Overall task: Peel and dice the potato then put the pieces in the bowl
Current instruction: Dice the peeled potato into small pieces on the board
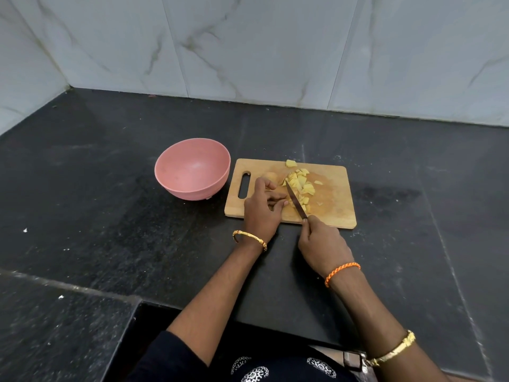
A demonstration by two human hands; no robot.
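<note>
A wooden cutting board (333, 208) lies on the dark counter. Several yellow potato pieces (301, 186) are heaped on its middle, with one piece (291, 163) apart at the far edge. A rounded potato part (271, 177) sits beyond my left hand (263, 208), whose fingers are curled on the board beside the blade; what they hold is hidden. My right hand (322, 241) grips the handle of a knife (296, 199), its blade lying among the pieces. A pink bowl (176, 186) stands left of the board and looks empty.
The black stone counter (110, 216) runs to a marble-tiled wall (248, 51) at the back and left. A lower ledge (55, 326) steps down at the near left. Small white specks dot the counter.
</note>
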